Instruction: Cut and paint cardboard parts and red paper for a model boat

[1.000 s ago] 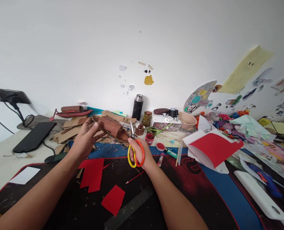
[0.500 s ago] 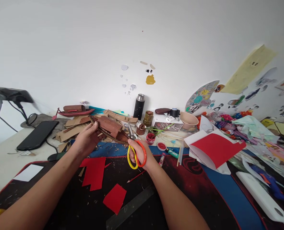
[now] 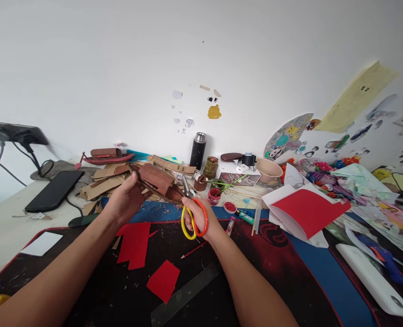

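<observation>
A small brown model boat [image 3: 155,178] with a curved cover is raised above the mat, tilted down to the right. My left hand [image 3: 125,200] grips its left end, thumb on the near side. At the boat's right end, my right hand [image 3: 213,227] holds scissors [image 3: 206,220] with red-orange and yellow handles, blades pointing up and away; fingers there also seem to touch the boat's tip. Red corrugated card [image 3: 135,245] and a smaller red piece [image 3: 164,280] lie below on the dark mat. A red pencil [image 3: 193,250] rests near my right wrist.
Cardboard scraps [image 3: 102,188] pile up behind my left hand, beside a red model boat [image 3: 109,159]. A black flask [image 3: 198,152] and open red paint pot [image 3: 214,196] stand ahead. Red and white sheets [image 3: 305,211] lie right; a phone [image 3: 54,191] lies left. A ruler [image 3: 184,295] is nearest.
</observation>
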The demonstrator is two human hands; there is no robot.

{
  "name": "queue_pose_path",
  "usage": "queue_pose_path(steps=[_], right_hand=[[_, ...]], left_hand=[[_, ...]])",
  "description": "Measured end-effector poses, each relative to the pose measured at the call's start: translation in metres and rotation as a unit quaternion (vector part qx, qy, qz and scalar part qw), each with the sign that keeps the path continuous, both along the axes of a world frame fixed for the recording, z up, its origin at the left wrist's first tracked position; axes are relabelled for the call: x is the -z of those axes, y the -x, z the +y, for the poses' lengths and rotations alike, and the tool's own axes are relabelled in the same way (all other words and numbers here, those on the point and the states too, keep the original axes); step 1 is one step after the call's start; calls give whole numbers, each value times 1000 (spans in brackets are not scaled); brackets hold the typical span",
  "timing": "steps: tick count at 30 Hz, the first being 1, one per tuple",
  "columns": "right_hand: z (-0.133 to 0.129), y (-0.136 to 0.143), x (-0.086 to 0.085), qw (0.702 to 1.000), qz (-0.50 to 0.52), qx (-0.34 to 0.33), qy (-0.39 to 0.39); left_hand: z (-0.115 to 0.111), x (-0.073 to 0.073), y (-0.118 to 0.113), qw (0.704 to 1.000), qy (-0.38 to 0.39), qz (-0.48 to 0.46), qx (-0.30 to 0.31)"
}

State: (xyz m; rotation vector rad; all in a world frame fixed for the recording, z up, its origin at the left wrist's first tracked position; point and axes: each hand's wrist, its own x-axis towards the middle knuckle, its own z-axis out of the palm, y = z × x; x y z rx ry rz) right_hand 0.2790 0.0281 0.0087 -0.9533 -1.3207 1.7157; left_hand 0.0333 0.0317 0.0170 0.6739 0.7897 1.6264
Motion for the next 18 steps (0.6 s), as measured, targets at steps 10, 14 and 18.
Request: queue_pose_path(steps=[10, 14, 18], right_hand=[[0, -1, -2, 1000, -17, -7, -6], [-1, -1, -2, 1000, -22, -4, -11], [0, 0, 0, 1000, -22, 0, -13]], left_hand=[[5, 3, 3, 1000, 14, -13, -16], [6, 7, 5, 999, 15, -25, -17], [8, 11, 7, 999, 23, -41, -16]])
